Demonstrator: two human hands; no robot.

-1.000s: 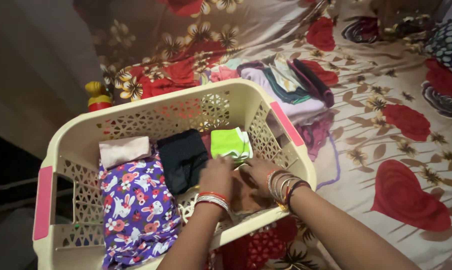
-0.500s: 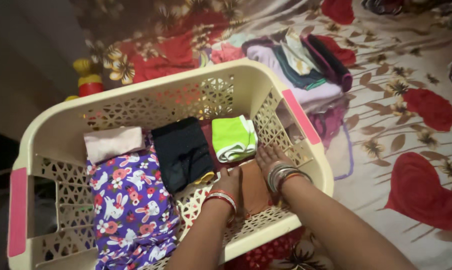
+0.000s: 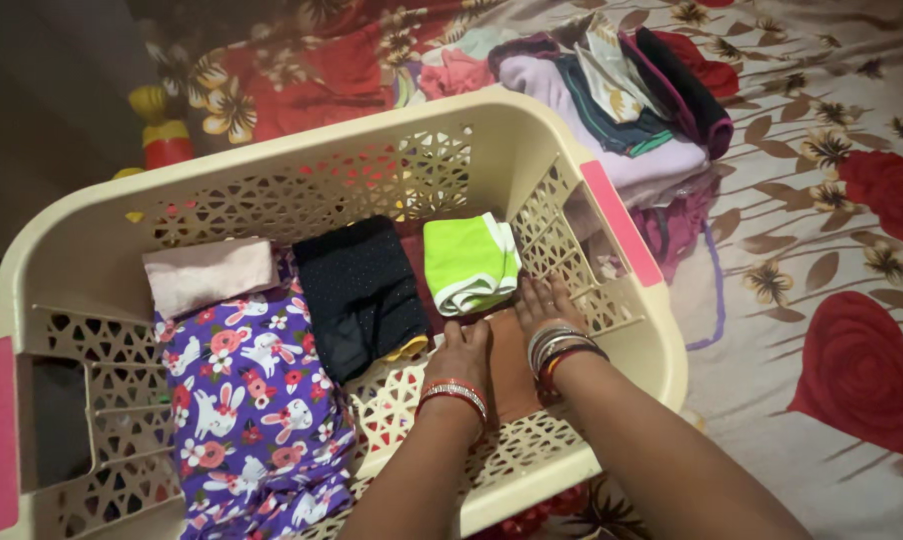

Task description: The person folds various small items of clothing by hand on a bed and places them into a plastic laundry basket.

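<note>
Cream basket (image 3: 572,470) with pink handles, resting on a floral bedsheet (image 3: 822,250). All places below given relative to basket.

Inside, near corner on the pile's side: left hand (image 3: 462,355) flat, fingers extended, palm down on a brown folded cloth (image 3: 512,375). Bangles at wrist. Right hand (image 3: 540,305) just beside it, also flat and spread, pressing the same brown cloth against the basket floor, close to the side wall. Stack of bangles at that wrist. Neither hand gripping; both laid open on the cloth.

Inside, just beyond the fingertips: green folded garment (image 3: 469,262) with white trim, touching or nearly touching the brown cloth's far edge. Cannot tell which.

Inside, centre: black folded garment (image 3: 360,292), a yellow edge peeking from beneath its near end.

Inside, far from the hands: pale pink folded piece (image 3: 210,275), and nearer the camera a purple print cloth (image 3: 257,415) with rabbits and flowers, spilling toward the near rim.

Outside, beyond the far corner: loose pile of clothes (image 3: 622,110) on the bedsheet, lilac, dark and white layers. Outside, behind the far wall: red and yellow toy (image 3: 160,130), partly hidden.
</note>
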